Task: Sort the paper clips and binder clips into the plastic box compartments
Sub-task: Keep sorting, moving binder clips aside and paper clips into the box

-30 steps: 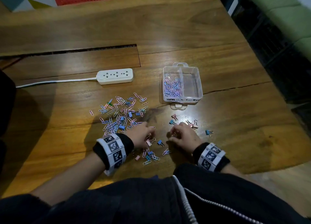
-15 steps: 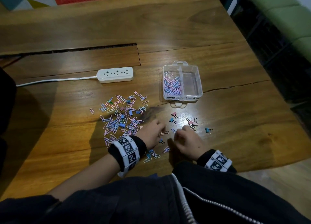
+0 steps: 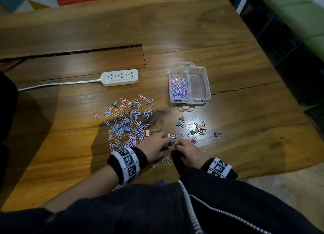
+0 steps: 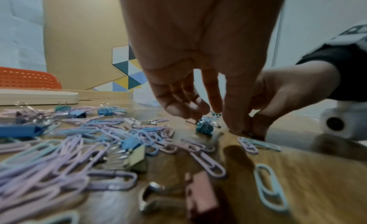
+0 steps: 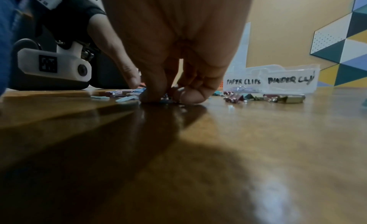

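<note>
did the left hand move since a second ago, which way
Yes. The left hand has shifted right and slightly away from the person, leaving the mixed clip pile and closing on the right hand, nearer the plastic box.

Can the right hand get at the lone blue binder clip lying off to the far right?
Probably yes: the blue binder clip lies alone on bare table, right of the right hand, nothing between.

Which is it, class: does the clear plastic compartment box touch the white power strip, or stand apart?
Apart. The head view shows bare wooden table between the clear plastic compartment box and the white power strip.
</note>
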A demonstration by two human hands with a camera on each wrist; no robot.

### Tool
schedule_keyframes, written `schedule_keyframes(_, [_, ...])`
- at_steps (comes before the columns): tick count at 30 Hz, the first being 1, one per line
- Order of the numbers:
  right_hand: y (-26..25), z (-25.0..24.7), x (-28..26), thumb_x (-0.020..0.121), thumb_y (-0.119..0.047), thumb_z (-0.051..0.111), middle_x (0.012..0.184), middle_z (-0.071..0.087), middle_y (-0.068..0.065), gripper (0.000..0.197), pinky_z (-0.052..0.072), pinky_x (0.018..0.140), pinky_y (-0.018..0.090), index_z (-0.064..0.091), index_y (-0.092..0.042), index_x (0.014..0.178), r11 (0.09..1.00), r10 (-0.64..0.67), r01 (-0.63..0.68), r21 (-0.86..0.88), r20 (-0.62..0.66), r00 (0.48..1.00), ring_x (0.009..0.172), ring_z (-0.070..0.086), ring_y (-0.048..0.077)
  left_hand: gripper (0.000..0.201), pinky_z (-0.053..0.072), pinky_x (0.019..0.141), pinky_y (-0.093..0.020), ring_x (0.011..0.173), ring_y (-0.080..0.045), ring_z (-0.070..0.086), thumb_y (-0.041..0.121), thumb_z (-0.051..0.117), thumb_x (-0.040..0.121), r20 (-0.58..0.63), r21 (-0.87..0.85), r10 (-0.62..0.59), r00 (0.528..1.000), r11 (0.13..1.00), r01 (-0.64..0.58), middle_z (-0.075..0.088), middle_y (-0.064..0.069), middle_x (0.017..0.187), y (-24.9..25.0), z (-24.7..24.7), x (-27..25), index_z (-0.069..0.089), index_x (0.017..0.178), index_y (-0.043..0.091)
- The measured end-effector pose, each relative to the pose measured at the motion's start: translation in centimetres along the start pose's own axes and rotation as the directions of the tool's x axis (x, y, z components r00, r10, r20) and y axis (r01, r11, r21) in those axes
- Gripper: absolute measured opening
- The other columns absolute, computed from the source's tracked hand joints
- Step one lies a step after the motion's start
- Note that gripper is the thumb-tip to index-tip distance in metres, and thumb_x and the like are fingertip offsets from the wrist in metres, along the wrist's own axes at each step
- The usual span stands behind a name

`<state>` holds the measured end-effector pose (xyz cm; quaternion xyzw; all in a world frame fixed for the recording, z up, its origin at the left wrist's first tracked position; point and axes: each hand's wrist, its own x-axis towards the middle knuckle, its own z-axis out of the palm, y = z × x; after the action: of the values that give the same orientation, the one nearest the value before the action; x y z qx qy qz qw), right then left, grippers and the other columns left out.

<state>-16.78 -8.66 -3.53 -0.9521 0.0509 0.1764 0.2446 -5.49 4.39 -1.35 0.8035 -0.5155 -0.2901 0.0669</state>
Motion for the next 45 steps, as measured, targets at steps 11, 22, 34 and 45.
schedule_keyframes(11, [-0.1, 0.0, -1.0, 0.091, -0.015, 0.045, 0.11, 0.057, 0.011, 0.021, 0.039, 0.09, 0.029, 0.052, -0.004, 0.106, 0.992, 0.129, -0.128, 0.016, -0.052, 0.99, 0.103, 0.049, 0.024, 0.027, 0.043, 0.092, -0.035, 0.109, -0.025, 0.049, 0.014, 0.042, 0.095, 0.129, 0.216, 0.088, 0.988, 0.97, -0.115, 0.052, -0.013, 0.117, 2.3, 2.5, -1.2, 0.055, 0.118, 0.007])
schedule_keyframes(22, [0.9, -0.9, -0.8, 0.089, -0.003, 0.042, 0.113, 0.051, 0.008, 0.025, 0.045, 0.092, 0.032, 0.048, -0.01, 0.112, 0.962, 0.272, -0.27, 0.036, -0.06, 0.96, 0.104, 0.046, 0.021, 0.026, 0.042, 0.093, -0.029, 0.107, -0.022, 0.051, 0.015, 0.04, 0.094, 0.058, -0.058, -0.015, 0.998, 0.998, 0.018, 0.055, -0.009, 0.116, 0.9, 2.5, -2.0, 0.049, 0.118, 0.009])
schedule_keyframes(34, [0.3, -4.4, 1.6, 0.083, 0.015, 0.03, 0.079, 0.048, 0.006, 0.031, 0.039, 0.06, 0.022, 0.053, -0.006, 0.081, 0.083, 0.501, -0.147, 0.986, 0.087, 0.861, 0.062, 0.045, 0.013, 0.024, 0.046, 0.042, -0.015, 0.052, -0.01, 0.05, -0.01, 0.04, 0.087, 0.201, -0.969, -0.362, 0.91, 0.063, 0.239, 0.053, -0.007, 0.072, -4.1, -2.9, -2.4, 0.051, 0.074, 0.008])
schedule_keyframes(45, [0.2, -3.2, 2.8, 0.081, -0.022, 0.063, 0.095, 0.042, -0.003, 0.021, 0.042, 0.086, 0.03, 0.057, -0.015, 0.099, 0.856, 0.488, -0.443, 0.268, -0.135, 0.862, 0.092, 0.044, 0.014, 0.062, 0.043, 0.083, -0.027, 0.102, -0.017, 0.051, 0.046, 0.072, 0.07, 0.036, 0.036, -0.221, 0.975, 0.975, 0.22, 0.055, -0.001, 0.115, -1.7, 1.9, -3.5, 0.043, 0.116, 0.016])
